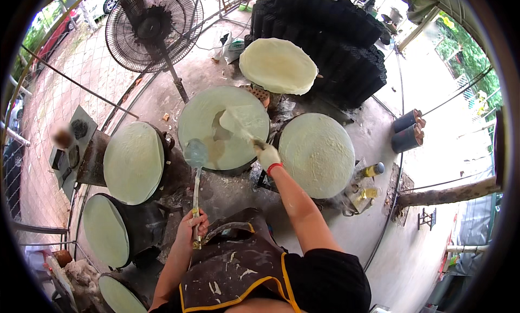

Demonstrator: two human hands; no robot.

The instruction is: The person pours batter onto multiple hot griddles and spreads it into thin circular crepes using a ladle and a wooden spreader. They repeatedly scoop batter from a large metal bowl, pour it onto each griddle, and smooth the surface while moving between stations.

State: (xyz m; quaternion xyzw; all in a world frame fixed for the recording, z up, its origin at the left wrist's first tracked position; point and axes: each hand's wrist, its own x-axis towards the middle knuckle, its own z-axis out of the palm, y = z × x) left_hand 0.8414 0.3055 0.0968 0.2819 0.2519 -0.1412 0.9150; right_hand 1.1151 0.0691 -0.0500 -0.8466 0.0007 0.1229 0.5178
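My left hand (193, 228) grips the handle of a long-handled ladle (196, 154). The ladle's round greyish head overlaps the near left rim of the middle round griddle (203, 105). Pale batter coats most of this griddle, with a darker bare patch near its centre. My right hand (267, 155), in a whitish glove with a red band at the wrist, reaches over the griddle's right side. From it extends a blurred, pale scraper-like tool (233, 122), its exact form unclear. A second griddle (317, 154) to the right bears a bumpy pale sheet.
Further batter-covered griddles (133, 162) stand along the left. A stack of thin pancakes (278, 65) lies beyond the middle griddle, before piled black coal briquettes (321, 48). A pedestal fan (152, 28) stands far left. Bottles of yellow liquid (371, 170) are at right.
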